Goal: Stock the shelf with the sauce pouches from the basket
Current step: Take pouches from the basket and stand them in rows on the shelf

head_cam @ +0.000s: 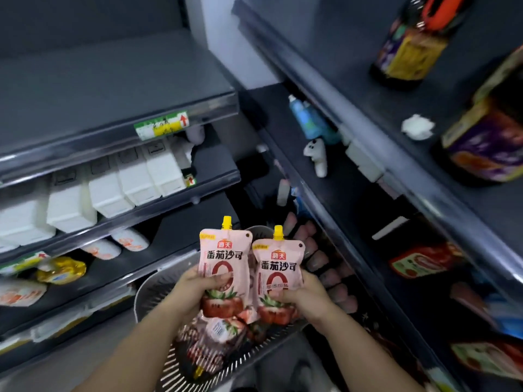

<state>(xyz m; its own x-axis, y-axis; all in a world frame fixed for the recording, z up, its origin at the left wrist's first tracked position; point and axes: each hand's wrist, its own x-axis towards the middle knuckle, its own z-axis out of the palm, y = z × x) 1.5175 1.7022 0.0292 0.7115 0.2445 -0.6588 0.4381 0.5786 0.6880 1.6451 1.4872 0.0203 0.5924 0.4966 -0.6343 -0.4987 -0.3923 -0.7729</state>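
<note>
L hand was wrapped round lower half of one pink sauce pouch, thumb across front; yellow cap up. R hand gripped second pouch same way, upright, just beside first, edges nearly touching. Both held above grey slotted basket. More pouches lay piled inside basket twd its near-right side. Dark shelf ran along R; white cartons lined L shelving. Bg blurred.
</note>
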